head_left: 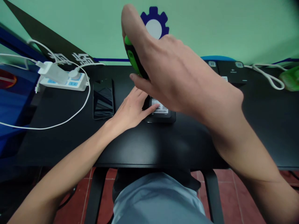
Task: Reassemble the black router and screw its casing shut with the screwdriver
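My right hand (173, 74) is raised above the desk and wrapped round a green and black screwdriver handle (133, 60), which points down at a small black box with a white label (161, 112). My left hand (132, 109) lies on the desk beside that box, fingers stretched out and resting on its left edge and label. The screwdriver's tip is hidden behind my right hand.
A dark phone (103, 99) lies left of the box. A white power strip (64, 81) with plugs and white cables sits at the back left. More black boxes (230, 73) and a white cable (268, 76) lie at the back right. The black desk (149, 146) ends near my lap.
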A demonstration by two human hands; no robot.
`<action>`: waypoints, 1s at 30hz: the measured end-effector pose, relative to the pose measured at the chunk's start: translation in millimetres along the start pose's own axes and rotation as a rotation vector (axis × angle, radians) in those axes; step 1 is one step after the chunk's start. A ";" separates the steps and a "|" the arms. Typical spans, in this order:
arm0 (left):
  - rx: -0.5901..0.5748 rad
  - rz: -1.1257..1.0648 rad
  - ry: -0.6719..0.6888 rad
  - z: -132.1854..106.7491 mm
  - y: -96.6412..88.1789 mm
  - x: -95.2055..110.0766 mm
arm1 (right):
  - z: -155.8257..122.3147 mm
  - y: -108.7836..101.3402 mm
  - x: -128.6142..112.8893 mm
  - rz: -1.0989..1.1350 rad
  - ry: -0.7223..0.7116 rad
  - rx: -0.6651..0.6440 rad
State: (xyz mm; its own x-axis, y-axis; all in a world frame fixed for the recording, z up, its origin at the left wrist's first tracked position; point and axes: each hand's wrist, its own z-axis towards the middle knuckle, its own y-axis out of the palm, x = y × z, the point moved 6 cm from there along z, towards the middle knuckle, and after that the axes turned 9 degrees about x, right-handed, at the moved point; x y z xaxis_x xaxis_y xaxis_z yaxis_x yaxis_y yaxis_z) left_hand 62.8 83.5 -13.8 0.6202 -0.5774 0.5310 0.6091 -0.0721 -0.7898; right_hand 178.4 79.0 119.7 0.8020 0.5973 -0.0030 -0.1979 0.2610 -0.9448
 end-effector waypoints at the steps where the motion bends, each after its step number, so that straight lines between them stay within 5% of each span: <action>1: 0.000 0.000 -0.001 0.0 0.0 0.0 | -0.1 0.3 -0.3 0.006 -0.007 0.001; 30: 0.012 -0.011 0.016 0.8 -2.2 1.9 | 4.3 8.3 -10.4 -0.084 0.050 0.005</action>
State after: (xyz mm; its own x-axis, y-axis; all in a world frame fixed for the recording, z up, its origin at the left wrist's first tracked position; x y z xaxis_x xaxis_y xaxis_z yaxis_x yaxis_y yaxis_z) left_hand 63.1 83.3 -10.8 0.6057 -0.5895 0.5344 0.6218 -0.0683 -0.7802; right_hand 166.0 78.2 113.3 0.8429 0.5347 0.0602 -0.1312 0.3127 -0.9408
